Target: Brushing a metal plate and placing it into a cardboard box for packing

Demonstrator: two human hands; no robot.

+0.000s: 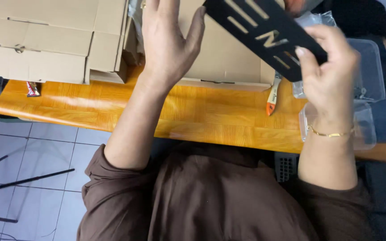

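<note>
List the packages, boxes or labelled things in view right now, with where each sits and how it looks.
Black sleeve: long, flat, pale cut-out markings, held up by right hand, left hand at its end.
Flat cardboard boxes: brown, stacked at the table's far left.
Open cardboard box: brown, behind the hands.
Clear plastic containers: right table edge.
Small wrapper: red and white, left table edge.
Utility knife: orange and white, on the wooden table.

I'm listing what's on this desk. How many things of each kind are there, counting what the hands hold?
Black slotted panel, held by both hands: 1
Cardboard boxes: 2
Utility knife, orange tip: 1
Clear plastic containers: 2
Small red packet: 1
Total: 7
</note>
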